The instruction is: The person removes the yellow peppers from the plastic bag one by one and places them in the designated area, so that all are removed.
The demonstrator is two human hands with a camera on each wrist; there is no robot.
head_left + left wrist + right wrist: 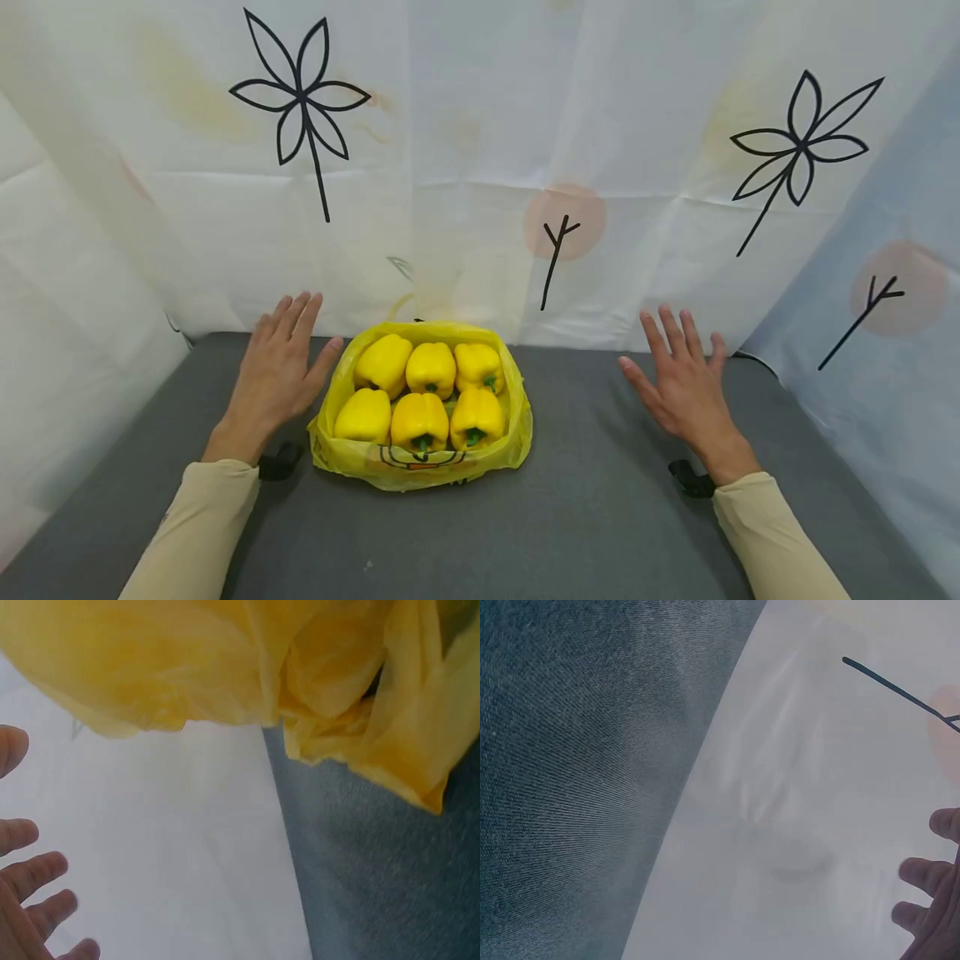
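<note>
A yellow plastic bag (360,471) lies on the table with its mouth spread wide, and several yellow bell peppers (420,421) sit in it in two rows. Just left of the bag is my left hand (277,367), its fingers straight and its thumb close to the bag's rim. My right hand (684,387) is well to the right of the bag, fingers spread, holding nothing. In the left wrist view the bag's crumpled side (330,697) fills the top, apart from the fingers (45,874). The right wrist view has only fingertips (922,874) at its right edge.
The grey table (480,542) ends at the back against a white curtain (480,150) printed with flowers and twigs. More curtain hangs at the left and right sides. A dark strap (281,461) is at my left wrist, another dark strap (690,479) at my right.
</note>
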